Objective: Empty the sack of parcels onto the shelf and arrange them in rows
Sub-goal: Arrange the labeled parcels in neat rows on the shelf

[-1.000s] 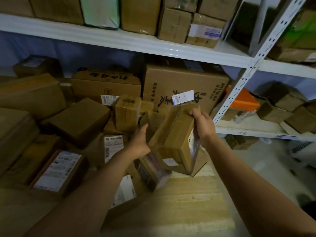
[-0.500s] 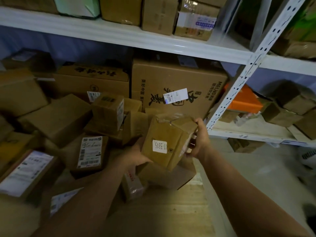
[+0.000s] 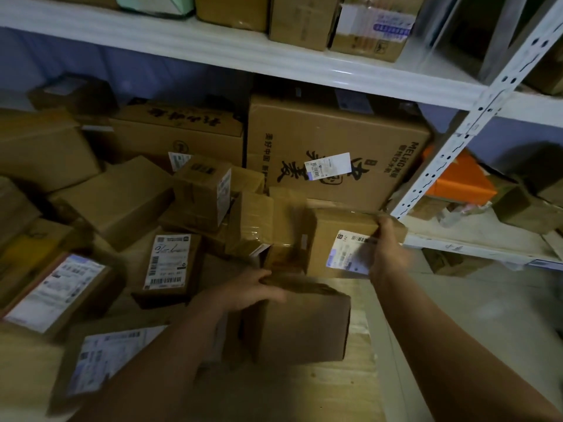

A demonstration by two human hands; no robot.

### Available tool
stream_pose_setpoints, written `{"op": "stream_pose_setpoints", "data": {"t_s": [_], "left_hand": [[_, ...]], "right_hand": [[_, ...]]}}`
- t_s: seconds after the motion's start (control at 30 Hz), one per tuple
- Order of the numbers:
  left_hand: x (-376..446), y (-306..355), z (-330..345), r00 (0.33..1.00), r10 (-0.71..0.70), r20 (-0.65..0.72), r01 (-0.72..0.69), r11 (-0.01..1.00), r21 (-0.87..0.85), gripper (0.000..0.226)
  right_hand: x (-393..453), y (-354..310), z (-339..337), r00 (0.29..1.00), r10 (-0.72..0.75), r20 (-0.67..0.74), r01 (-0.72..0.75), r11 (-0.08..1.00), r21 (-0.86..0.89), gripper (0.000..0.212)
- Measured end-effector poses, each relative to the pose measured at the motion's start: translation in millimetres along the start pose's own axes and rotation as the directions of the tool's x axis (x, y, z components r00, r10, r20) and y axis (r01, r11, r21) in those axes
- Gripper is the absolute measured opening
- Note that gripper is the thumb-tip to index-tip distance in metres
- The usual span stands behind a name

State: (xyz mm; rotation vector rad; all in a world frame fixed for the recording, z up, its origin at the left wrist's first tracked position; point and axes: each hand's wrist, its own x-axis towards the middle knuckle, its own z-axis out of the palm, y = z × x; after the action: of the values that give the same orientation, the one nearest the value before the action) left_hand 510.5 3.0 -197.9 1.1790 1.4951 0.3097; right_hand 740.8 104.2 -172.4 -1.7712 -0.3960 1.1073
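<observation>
R hand [image 3: 384, 250] now gripping labelled box [image 3: 341, 242] at shelf [image 3: 335, 388] edge, rotated since prior; L fingers [image 3: 262, 280] curling over plain box [image 3: 301, 324] below — row forming.

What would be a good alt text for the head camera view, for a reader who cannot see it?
A person's right hand holds a labelled cardboard parcel at a wooden shelf while the left hand grips a plain brown box. Many more parcels lie jumbled to the left, before a large printed carton.
</observation>
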Motion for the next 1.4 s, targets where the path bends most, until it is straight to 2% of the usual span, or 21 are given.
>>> {"op": "stream_pose_setpoints", "data": {"t_s": [0.1, 0.13, 0.2, 0.27, 0.33, 0.43, 0.47, 0.53, 0.63, 0.7, 0.8, 0.9, 0.97, 1.07, 1.17, 1.27, 1.33, 1.4], "left_hand": [[-4, 1, -1, 0.996, -0.034, 0.077, 0.034, 0.999, 0.011, 0.050], [-5, 2, 1, 0.995, -0.042, 0.087, 0.040, 0.999, 0.026, 0.046], [0, -1, 8, 0.998, -0.042, 0.045, 0.039, 0.997, 0.071, 0.037], [5, -5, 15, 0.998, -0.038, -0.046, 0.042, 0.995, 0.091, 0.041], [7, -7, 19, 0.992, -0.021, -0.127, 0.034, 0.994, 0.103, 0.051], [6, -9, 19, 0.984, 0.005, -0.180, 0.016, 0.993, 0.117, 0.041], [6, -10, 18, 0.980, 0.022, -0.198, 0.000, 0.994, 0.111, 0.037], [6, -12, 12, 0.969, 0.046, -0.242, -0.031, 0.997, 0.065, 0.033], [0, -18, -10, 0.937, 0.073, -0.341, -0.063, 0.997, 0.039, 0.028], [-5, -25, -32, 0.887, 0.084, -0.454, -0.064, 0.996, 0.058, 0.022], [-18, -39, -74, 0.792, 0.041, -0.609, -0.037, 0.999, 0.019, 0.014], [-30, -58, -125, 0.680, 0.031, -0.733, -0.010, 0.999, 0.033, 0.015], [-38, -71, -160, 0.628, 0.005, -0.778, 0.016, 1.000, 0.019, 0.016], [-42, -95, -217, 0.603, -0.039, -0.797, 0.080, 0.997, 0.012, 0.025], [-38, -123, -273, 0.632, -0.057, -0.773, 0.105, 0.994, 0.013, 0.036], [-20, -158, -314, 0.710, -0.037, -0.703, 0.080, 0.996, 0.029, 0.051], [-3, -179, -333, 0.724, -0.055, -0.687, 0.114, 0.993, 0.040, 0.058], [12, -189, -345, 0.708, -0.086, -0.700, 0.176, 0.983, 0.056, 0.064]], "right_hand": [[3, 4, -5, 0.999, -0.045, -0.025, 0.040, 0.986, -0.161, 0.081], [4, 6, -8, 0.999, -0.038, -0.007, 0.036, 0.978, -0.203, 0.077], [5, 13, -14, 0.997, 0.001, 0.073, 0.020, 0.958, -0.288, 0.055], [12, 22, -14, 0.991, 0.039, 0.130, 0.012, 0.931, -0.365, 0.043], [20, 37, -11, 0.978, 0.086, 0.192, 0.005, 0.904, -0.427, 0.051], [70, 78, -1, 0.943, 0.192, 0.271, -0.014, 0.838, -0.545, 0.078], [76, 85, 5, 0.931, 0.224, 0.289, -0.025, 0.827, -0.561, 0.076], [56, 77, 14, 0.950, 0.153, 0.272, 0.040, 0.804, -0.593, 0.050], [-3, 43, 32, 0.962, -0.150, 0.227, 0.267, 0.689, -0.674, 0.025], [-26, 29, 51, 0.910, -0.312, 0.274, 0.415, 0.645, -0.642, 0.026], [-61, 20, 94, 0.803, -0.428, 0.414, 0.594, 0.619, -0.513, 0.039], [-107, 14, 138, 0.654, -0.425, 0.626, 0.738, 0.541, -0.404, 0.055], [-135, 11, 171, 0.557, -0.394, 0.731, 0.806, 0.469, -0.361, 0.065], [-166, 10, 227, 0.457, -0.361, 0.813, 0.888, 0.236, -0.395, 0.082], [-174, 9, 279, 0.487, -0.312, 0.815, 0.864, 0.041, -0.501, 0.097], [-166, 12, 306, 0.593, -0.183, 0.784, 0.793, -0.039, -0.608, 0.108], [-161, 15, 312, 0.627, -0.126, 0.768, 0.762, -0.104, -0.639, 0.105], [-159, 15, 315, 0.599, -0.167, 0.783, 0.775, -0.124, -0.620, 0.090]]}}
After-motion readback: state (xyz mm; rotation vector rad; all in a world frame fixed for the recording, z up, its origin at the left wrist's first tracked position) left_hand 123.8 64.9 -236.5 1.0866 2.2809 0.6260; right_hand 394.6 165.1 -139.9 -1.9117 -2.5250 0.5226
